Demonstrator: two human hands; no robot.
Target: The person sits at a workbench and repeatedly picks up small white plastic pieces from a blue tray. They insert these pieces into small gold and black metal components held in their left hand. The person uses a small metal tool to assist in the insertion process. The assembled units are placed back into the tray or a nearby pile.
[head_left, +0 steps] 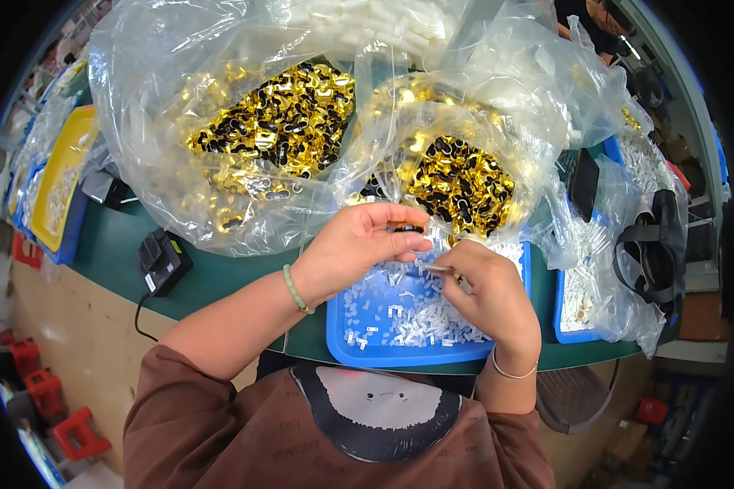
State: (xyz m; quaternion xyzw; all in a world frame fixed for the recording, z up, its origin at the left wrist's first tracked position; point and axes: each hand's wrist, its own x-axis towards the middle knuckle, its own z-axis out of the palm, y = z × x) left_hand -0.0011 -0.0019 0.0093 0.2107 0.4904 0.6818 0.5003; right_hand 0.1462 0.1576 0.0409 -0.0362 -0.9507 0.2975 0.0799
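My left hand (355, 248), a green bead bracelet at its wrist, is raised over the far side of a blue tray (355, 352). Its thumb and fingers pinch a small black-and-gold piece (408, 228). Close by on the right, my right hand (491, 289) has its fingers closed around a small, thin, pale piece (439, 268); its kind is too small to make out. Something gold shows among those fingers too. Small white plastic parts (432, 322) and translucent bits lie scattered and heaped in the tray beneath both hands.
Clear plastic bags hold black-and-gold pieces, one heap at the far left (281, 122) and another beyond my hands (461, 183). A black corded device (163, 261) rests on the green table (220, 281). Leftward stands a yellow tray (67, 167); rightward, a black bag (656, 253).
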